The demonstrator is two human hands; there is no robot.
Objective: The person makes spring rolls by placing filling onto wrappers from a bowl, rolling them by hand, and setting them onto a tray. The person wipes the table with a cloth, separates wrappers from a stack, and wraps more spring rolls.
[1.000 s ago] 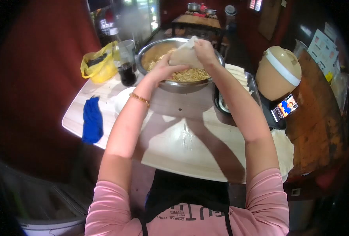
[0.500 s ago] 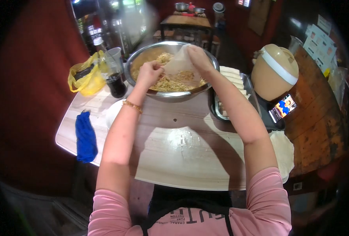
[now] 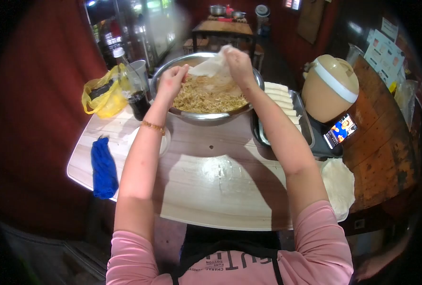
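Over a large steel bowl, a thin pale spring roll wrapper is stretched between my two hands. My left hand pinches its left corner, and my right hand grips the raised right end. Beneath the wrapper lies a filling of shredded bean sprouts in the bowl. To the right of the bowl, several rolled white spring rolls lie side by side in a metal tray. A stack of round wrappers rests at the table's right edge.
At left stand a yellow plastic bag, a bottle of dark liquid, a clear cup and a blue cloth. A beige jug and a phone are at right. Another person's arm shows at lower right.
My hands have moved apart and the wrapper is now higher and stretched sideways near the bowl's far rim. My left hand shifted left and up. A person's arm has appeared at lower right.
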